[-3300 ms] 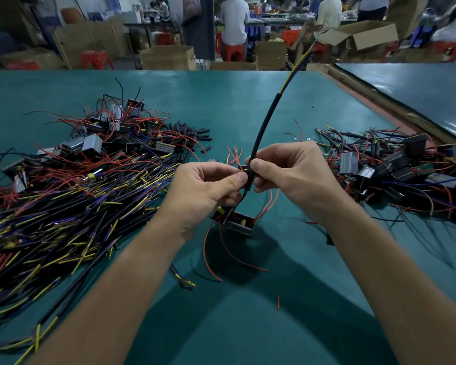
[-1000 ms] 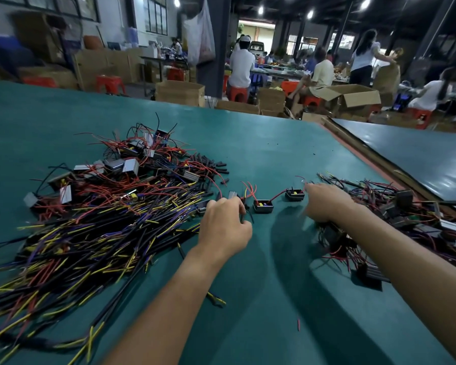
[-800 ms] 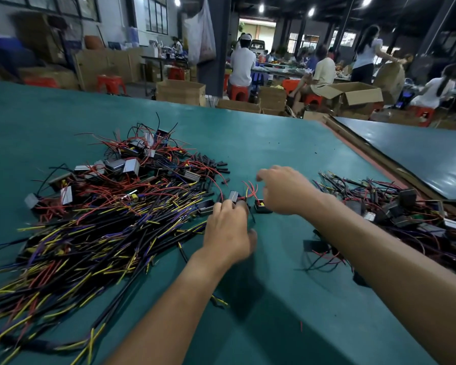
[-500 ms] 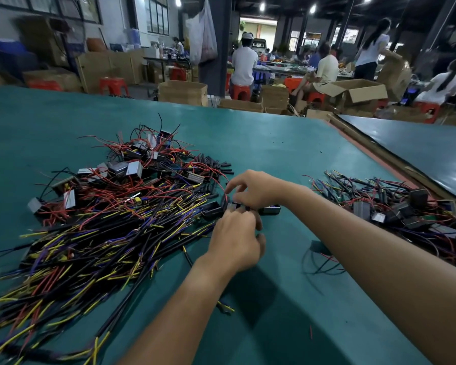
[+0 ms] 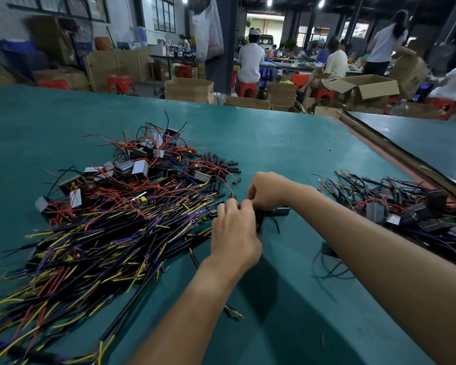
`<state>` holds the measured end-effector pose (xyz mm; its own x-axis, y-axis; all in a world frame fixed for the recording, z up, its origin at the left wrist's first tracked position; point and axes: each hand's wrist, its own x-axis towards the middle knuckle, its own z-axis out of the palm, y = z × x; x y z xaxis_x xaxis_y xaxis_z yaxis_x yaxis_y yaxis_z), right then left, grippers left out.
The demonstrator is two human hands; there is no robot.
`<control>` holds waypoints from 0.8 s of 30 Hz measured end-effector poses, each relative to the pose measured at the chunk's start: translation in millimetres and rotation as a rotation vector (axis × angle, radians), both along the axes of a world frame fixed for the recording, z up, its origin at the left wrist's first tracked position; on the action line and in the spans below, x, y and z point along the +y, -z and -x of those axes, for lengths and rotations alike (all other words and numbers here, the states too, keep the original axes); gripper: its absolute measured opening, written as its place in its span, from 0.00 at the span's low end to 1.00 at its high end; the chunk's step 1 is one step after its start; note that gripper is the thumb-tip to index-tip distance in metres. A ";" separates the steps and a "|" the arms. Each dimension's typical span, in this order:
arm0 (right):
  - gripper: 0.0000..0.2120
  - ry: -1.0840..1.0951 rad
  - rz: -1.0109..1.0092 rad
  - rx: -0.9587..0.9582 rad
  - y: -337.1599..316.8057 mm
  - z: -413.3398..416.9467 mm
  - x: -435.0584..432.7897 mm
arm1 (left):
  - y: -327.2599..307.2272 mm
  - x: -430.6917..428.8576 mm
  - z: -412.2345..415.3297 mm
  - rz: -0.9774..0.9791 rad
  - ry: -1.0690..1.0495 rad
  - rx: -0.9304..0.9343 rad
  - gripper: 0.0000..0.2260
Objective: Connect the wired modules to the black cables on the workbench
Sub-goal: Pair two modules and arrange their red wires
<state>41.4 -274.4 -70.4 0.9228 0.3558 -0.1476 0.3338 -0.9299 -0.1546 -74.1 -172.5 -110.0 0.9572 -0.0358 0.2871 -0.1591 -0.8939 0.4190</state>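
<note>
On the green workbench (image 5: 287,154), my hands meet just right of a big heap of black cables (image 5: 103,238) with yellow, purple and red ends. My right hand (image 5: 270,192) reaches in from the right, fingers curled down onto a small black wired module (image 5: 281,211). My left hand (image 5: 234,233) sits right in front of it, fingertips curled against the same module's wires; a red wire (image 5: 228,184) arcs up from between the hands. The contact point is hidden by my fingers. More boxy modules with red wires (image 5: 140,167) lie behind the cable heap.
Short black sleeve pieces (image 5: 223,164) lie scattered behind my hands. A tangle of joined modules and cables (image 5: 395,206) covers the right side. A second bench (image 5: 427,143) adjoins on the right. Several people sit and stand beyond the far edge among cardboard boxes (image 5: 188,90).
My right hand came from the right pile across to the middle, joining my left hand at a module by the cable heap. The cable assembly held 3.3 s ago is no longer in my hands.
</note>
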 end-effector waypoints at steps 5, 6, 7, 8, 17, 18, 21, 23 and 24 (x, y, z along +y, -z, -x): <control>0.10 0.002 -0.065 -0.129 -4.2 -3.2 7.2 | 1.8 3.6 -3.0 -0.036 -0.033 0.006 0.15; 0.11 -0.005 -0.130 -0.149 -4.7 -4.0 10.5 | 1.9 4.2 -3.3 -0.027 -0.032 0.009 0.15; 0.12 -0.012 -0.206 -0.146 -5.1 -5.2 14.1 | 2.1 4.6 -3.9 -0.014 -0.026 0.008 0.14; 0.13 -0.019 -0.291 -0.124 -5.5 -6.5 18.2 | 2.5 4.7 -4.4 0.001 -0.016 0.005 0.14; 0.18 -0.011 -0.610 -0.031 4.7 -36.5 62.8 | 5.1 8.2 -8.3 0.013 -0.006 -0.019 0.15; 0.18 -0.023 -0.587 -0.010 7.6 -38.5 67.7 | 5.0 7.8 -8.6 0.029 -0.006 -0.004 0.16; 0.20 -0.066 -0.493 0.042 15.8 -43.5 81.8 | 4.6 6.8 -9.4 0.080 0.002 0.026 0.15; 0.22 -0.048 -0.482 0.039 16.4 -45.9 89.8 | 4.2 6.4 -10.4 0.099 0.000 0.029 0.14; 0.23 -0.044 -0.451 0.029 15.1 -46.9 93.4 | 3.9 6.2 -10.8 0.103 -0.005 0.032 0.13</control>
